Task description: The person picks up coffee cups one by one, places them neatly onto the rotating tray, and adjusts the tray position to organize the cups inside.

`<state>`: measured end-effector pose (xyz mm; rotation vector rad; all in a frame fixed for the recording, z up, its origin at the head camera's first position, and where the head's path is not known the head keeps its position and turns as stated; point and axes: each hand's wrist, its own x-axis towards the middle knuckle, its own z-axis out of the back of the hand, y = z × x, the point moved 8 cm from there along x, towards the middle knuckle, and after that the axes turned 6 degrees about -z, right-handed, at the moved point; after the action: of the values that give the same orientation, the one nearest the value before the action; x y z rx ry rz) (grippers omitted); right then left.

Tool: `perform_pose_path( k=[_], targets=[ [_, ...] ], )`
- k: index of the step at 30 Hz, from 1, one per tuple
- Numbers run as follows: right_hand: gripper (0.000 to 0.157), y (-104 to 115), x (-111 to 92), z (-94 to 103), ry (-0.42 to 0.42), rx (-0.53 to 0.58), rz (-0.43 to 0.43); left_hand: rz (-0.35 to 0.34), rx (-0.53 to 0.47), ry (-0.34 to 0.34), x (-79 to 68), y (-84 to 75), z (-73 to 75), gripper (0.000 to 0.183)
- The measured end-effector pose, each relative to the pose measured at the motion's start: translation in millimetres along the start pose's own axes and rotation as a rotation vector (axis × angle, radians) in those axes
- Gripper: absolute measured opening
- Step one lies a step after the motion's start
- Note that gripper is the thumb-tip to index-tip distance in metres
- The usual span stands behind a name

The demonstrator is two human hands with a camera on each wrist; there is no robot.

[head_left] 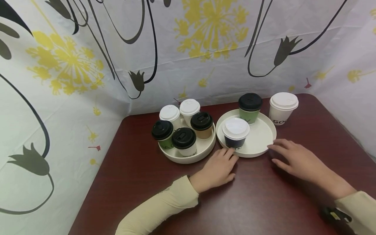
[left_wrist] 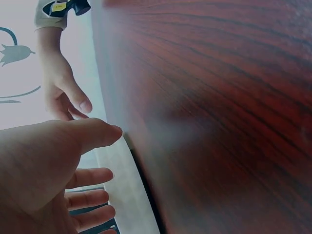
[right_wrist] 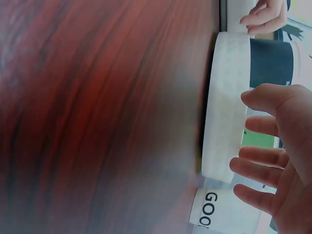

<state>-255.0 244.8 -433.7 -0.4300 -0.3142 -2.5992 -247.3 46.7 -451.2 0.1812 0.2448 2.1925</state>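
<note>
A round cream tray [head_left: 265,134] on the right carries a navy cup with a white lid [head_left: 235,130] and a green cup with a black lid [head_left: 249,107]. My left hand [head_left: 215,169] is at the tray's front left, fingers extended near the rim below the navy cup. At the front right rim is my right hand [head_left: 301,161], fingers spread and loosely bent. Neither hand grips anything. Whether the fingertips touch the rim is unclear. In the right wrist view, the right hand [right_wrist: 287,146] is beside the tray wall [right_wrist: 226,107], with nothing between thumb and fingers.
Left of it, a second round tray [head_left: 179,160] holds several lidded cups, including a brown cup with a black lid [head_left: 201,125]. A white cup with dark lettering [head_left: 282,107] stands on the dark red table [head_left: 246,209] right of the trays. Patterned cloth [head_left: 188,65] hangs behind.
</note>
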Motion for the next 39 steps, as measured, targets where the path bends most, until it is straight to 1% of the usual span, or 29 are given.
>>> perform_pose_path(
  k=[11, 20, 30, 39],
  targets=[
    [0.051, 11, -1, -1.2, 0.023, -0.019, -0.001, -0.027, 0.002, -0.014, 2.0, -3.2, -0.6, 0.060],
    [0.049, 15, -2, -1.4, 0.002, -0.012, 0.028, -0.044, -0.018, -0.019, 2.0, -5.1, 0.8, 0.059],
    [0.049, 11, -2, -0.1, -0.043, 0.004, 0.045, -0.038, -0.036, -0.006, 2.2, -0.5, 0.7, 0.060],
    [0.049, -1, -2, -1.5, -0.047, 0.023, 0.039, -0.025, -0.062, 0.000, 0.8, 4.9, 0.5, 0.055]
  ],
)
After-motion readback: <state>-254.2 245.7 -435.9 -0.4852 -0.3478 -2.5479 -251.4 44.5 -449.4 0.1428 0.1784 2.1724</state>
